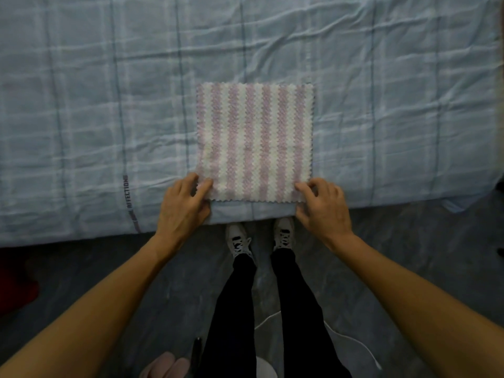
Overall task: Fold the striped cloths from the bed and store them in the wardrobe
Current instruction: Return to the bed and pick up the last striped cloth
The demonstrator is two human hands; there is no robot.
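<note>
A pink-and-white striped cloth point(255, 140) lies spread flat near the front edge of a bed point(81, 105) covered in a pale blue checked sheet. The person's left hand point(185, 205) pinches the cloth's near left corner with curled fingers, while the right hand point(323, 208) pinches the near right corner.

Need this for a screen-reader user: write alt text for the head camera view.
The left hand and right hand each pinch a near corner of a pink-and-white striped cloth lying flat on a blue checked bedsheet. Below, the person's black trousers and white shoes stand on a grey floor.
</note>
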